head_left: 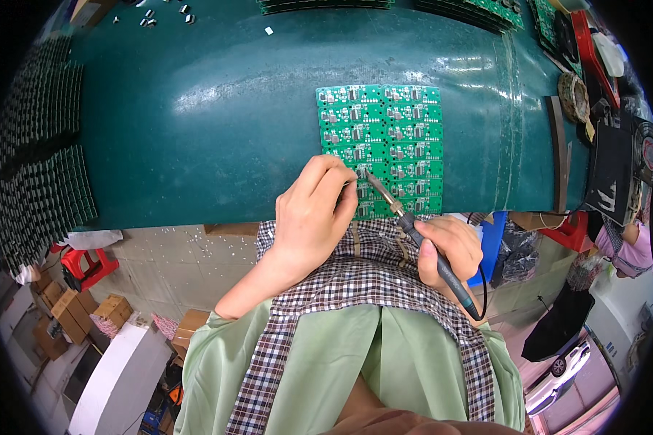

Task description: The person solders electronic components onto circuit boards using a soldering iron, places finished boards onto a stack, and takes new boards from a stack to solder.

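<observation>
A green circuit board panel, divided into rows of small identical boards with dark chips, lies flat at the front edge of the table. My right hand is closed round the dark grip of a soldering iron, whose metal tip slants up and left onto the panel. Close by the tip, my left hand rests at the panel's left side. Its thumb and forefinger are pinched together over the board; what they hold, if anything, is hidden by the fingers.
Tall stacks of circuit boards line the table's left end, with more board stacks at the far edge. Small metal parts lie scattered far left. At right are a dark bar, a tape roll and a red tray.
</observation>
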`<control>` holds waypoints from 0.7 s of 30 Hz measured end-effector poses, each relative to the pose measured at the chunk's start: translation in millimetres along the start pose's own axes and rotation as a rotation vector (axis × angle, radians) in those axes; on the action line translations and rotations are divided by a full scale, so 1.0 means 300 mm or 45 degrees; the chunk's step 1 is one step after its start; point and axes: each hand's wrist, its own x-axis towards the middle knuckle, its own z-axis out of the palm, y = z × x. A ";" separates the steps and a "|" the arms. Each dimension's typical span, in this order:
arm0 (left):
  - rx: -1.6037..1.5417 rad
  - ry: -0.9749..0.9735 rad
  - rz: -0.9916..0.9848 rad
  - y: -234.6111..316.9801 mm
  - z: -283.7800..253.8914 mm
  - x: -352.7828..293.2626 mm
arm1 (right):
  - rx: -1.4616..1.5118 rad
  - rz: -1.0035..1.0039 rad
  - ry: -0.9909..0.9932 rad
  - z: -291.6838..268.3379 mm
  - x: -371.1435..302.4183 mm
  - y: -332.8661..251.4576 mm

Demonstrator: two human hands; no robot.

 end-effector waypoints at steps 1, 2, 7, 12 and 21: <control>-0.001 -0.015 -0.009 0.002 0.000 0.001 | -0.001 0.000 0.000 0.000 -0.002 0.000; -0.002 -0.031 -0.018 0.003 0.000 0.003 | -0.007 -0.006 -0.003 0.000 -0.003 0.000; -0.041 -0.108 -0.103 -0.002 -0.006 0.005 | -0.005 -0.022 -0.007 -0.003 -0.015 -0.006; -0.010 -0.100 -0.112 0.000 -0.001 0.002 | -0.014 -0.045 -0.008 -0.010 -0.017 -0.012; -0.065 -0.089 -0.146 0.012 -0.009 0.001 | -0.041 -0.003 0.010 0.000 -0.014 -0.017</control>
